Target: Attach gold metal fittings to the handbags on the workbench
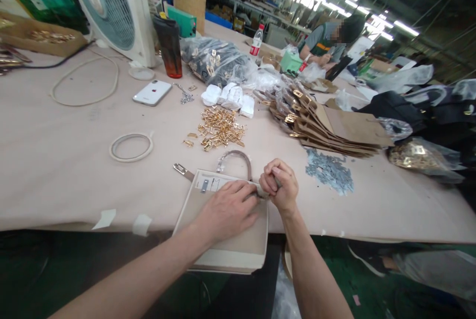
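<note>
On the worktable [74,175], an unfinished beige handbag [241,247] lies overhanging the near edge. The person's left hand [230,207] spreads flat on it, fingers slightly parted; the right hand [279,184] is a tight fist at its upper right corner, contents unclear. Work on that edge seems in hand; the next move likely calls for a steady bag. Gold pronged fittings [222,130] lie beyond, small grey plates [330,173] rightward.

Between the tape roll [130,159] and the bag [256,239], the table [163,205] gives free passage. Ahead, gold fittings [223,130] obstruct; at right, grey pieces [330,171].
</note>
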`<control>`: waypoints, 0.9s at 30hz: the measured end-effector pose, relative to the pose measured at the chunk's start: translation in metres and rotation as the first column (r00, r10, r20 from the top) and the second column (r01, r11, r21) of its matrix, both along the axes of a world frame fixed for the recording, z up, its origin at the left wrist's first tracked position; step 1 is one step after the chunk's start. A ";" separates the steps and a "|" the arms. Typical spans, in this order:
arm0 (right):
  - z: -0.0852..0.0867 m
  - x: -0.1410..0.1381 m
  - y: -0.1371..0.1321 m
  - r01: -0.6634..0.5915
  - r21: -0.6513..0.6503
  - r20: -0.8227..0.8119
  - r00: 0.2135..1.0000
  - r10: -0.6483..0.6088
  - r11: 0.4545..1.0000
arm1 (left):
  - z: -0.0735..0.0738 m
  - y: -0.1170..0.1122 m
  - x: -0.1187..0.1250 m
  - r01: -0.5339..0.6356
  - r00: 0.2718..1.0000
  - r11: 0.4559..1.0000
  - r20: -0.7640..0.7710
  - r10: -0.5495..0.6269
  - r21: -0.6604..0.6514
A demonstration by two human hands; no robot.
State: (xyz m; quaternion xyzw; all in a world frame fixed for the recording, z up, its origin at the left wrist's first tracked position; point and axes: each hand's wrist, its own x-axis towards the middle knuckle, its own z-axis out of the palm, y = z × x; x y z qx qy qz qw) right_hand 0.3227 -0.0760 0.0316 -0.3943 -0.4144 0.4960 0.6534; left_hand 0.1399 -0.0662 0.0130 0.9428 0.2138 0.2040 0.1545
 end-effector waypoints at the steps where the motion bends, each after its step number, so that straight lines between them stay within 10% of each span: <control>1: -0.002 -0.001 -0.004 0.002 0.011 0.038 0.999 -0.002 1.000 | 0.000 0.000 0.000 0.001 1.000 1.000 0.002 -0.001 -0.003; 10: -0.014 -0.016 -0.033 0.109 0.133 0.281 0.949 -0.143 0.985 | -0.002 -0.003 0.001 -0.052 0.998 0.999 0.036 0.053 -0.016; 19: 0.010 -0.015 -0.044 0.420 0.253 -0.074 0.907 -0.415 0.872 | 0.002 -0.005 -0.001 -0.059 0.998 0.997 -0.029 0.061 0.039; 27: -0.019 -0.045 -0.058 0.420 0.336 0.120 0.869 -0.480 0.843 | 0.000 -0.005 -0.002 -0.061 0.998 0.997 -0.009 0.061 0.045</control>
